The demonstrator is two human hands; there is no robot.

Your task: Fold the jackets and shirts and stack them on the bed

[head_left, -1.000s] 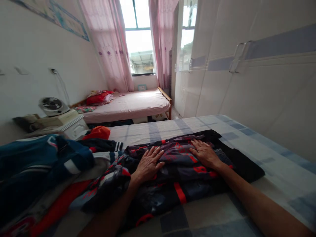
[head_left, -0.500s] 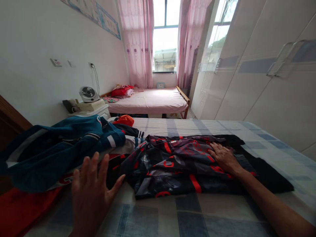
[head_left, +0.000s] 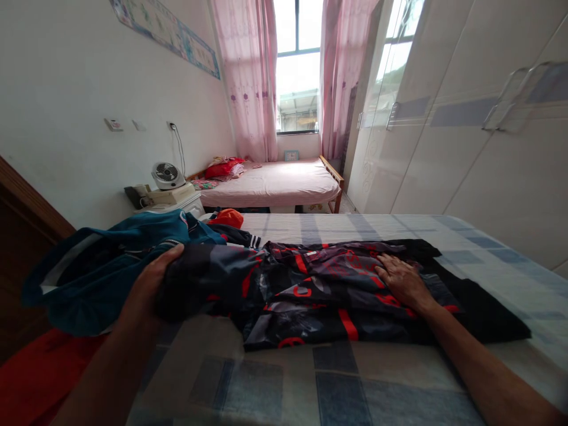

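Note:
A black, grey and red patterned long-sleeved top (head_left: pixel 306 307) lies spread across the bed. My left hand (head_left: pixel 153 278) grips the end of its sleeve at the left, the thumb on top and the other fingers hidden behind the cloth. The sleeve is lifted a little off the sheet. On the right part of the top, my right hand (head_left: pixel 403 284) rests flat with its fingers spread. Black cloth (head_left: pixel 483 307) sticks out from under the top at the right. Close to my left hand lies a teal jacket (head_left: pixel 102 272) with white stripes.
The clothes lie on a bed with a blue-and-white checked sheet (head_left: pixel 248 384). Orange-red cloth (head_left: pixel 48 373) is at the lower left. Behind are a fan (head_left: pixel 167 174) on a cabinet and a second, pink-covered bed (head_left: pixel 284 180). A white wardrobe (head_left: pixel 470 165) stands along the right.
My left hand, earlier open above the sheet, has taken hold of the sleeve end and stretched it to the left. My right hand has stayed on the top.

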